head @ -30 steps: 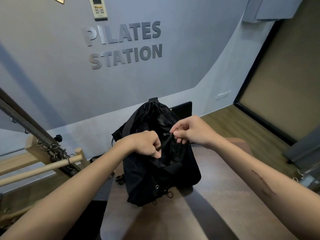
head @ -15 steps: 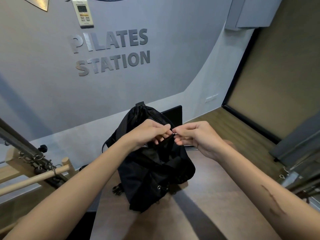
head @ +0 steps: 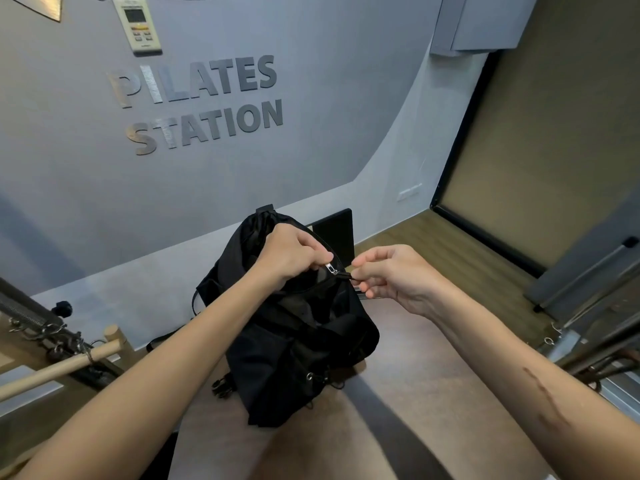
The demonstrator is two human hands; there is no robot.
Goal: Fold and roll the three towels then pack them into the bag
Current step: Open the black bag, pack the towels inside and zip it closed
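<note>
A person works the zip of a black backpack [head: 298,344] standing upright near the far left corner of a brown worktop [head: 415,393], in front of a grey wall lettered "PILATES STATION" [head: 204,102]. The left hand [head: 294,254] is curled over the top rim of the bag, its fingers gripping the fabric beside the silver zipper slider [head: 333,269]. The right hand [head: 388,275] pinches a small black tab [head: 348,276] at the end of the zip track between thumb and forefinger, the remaining fingers loosely bent. No towels are in view; whether any sit inside the bag cannot be told, as the interior is dark.

The step looks like opening or closing the main compartment, and which of the two cannot be told. Done well, it calls for the two hands to pull apart along the line of the zip, keeping the track taut and straight so the slider runs freely. The soft fabric will likely bunch if the left hand slackens. Loose lining should stay out of the teeth.
</note>
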